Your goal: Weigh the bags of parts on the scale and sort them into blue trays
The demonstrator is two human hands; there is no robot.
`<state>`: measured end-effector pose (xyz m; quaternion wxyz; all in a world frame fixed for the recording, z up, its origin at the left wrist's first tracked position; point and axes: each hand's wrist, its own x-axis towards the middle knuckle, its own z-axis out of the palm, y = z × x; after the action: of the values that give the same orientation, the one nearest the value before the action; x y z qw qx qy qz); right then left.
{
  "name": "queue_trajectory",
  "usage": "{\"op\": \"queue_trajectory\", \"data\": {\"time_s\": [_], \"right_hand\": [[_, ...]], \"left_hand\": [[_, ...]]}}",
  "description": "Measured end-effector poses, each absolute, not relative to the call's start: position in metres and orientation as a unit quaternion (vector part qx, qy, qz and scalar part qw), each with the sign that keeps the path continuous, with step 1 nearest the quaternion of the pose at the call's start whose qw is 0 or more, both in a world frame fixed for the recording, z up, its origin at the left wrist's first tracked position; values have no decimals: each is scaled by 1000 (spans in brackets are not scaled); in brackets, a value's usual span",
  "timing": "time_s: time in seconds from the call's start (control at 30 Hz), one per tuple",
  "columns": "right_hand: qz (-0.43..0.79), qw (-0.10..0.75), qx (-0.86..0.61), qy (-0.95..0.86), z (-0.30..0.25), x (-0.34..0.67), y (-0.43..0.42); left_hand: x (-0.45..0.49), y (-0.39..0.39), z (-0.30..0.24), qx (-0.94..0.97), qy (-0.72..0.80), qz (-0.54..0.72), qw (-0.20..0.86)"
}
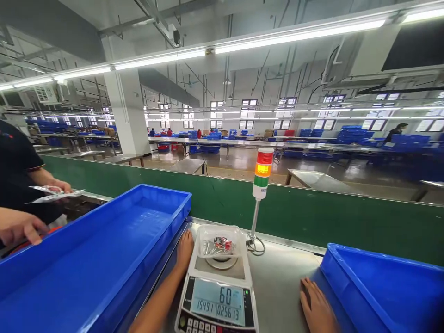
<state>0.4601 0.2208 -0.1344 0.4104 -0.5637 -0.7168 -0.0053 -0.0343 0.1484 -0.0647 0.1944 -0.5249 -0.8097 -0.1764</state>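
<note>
My left hand [184, 252] lies flat between a large blue plastic tray [104, 240] and a digital counting scale [218, 300], touching neither clearly. The scale's display reads 60. On its pan stands a clear plastic box [219, 240] holding small metal parts with red bits. My right hand [317, 306] rests on the steel bench [277, 286], close to a second blue tray [381, 286]. Neither hand holds anything.
A stack light [262, 170] stands behind the scale, before a green conveyor belt [329, 222]. At left, a co-worker's hands [52, 186] hold a foil packet [55, 194]. Long tables with blue crates stretch across the hall beyond.
</note>
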Motion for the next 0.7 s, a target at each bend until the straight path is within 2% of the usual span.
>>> {"op": "queue_trajectory", "data": {"time_s": [0.27,0.7], "right_hand": [[-78,372,-584,-717,-116,446,212],[11,284,-660,-695,-41,415,173]], "left_hand": [[-31,143,-49,-542,-794,-193,196],[-22,128,-4,-575,-786,-179,139]]}}
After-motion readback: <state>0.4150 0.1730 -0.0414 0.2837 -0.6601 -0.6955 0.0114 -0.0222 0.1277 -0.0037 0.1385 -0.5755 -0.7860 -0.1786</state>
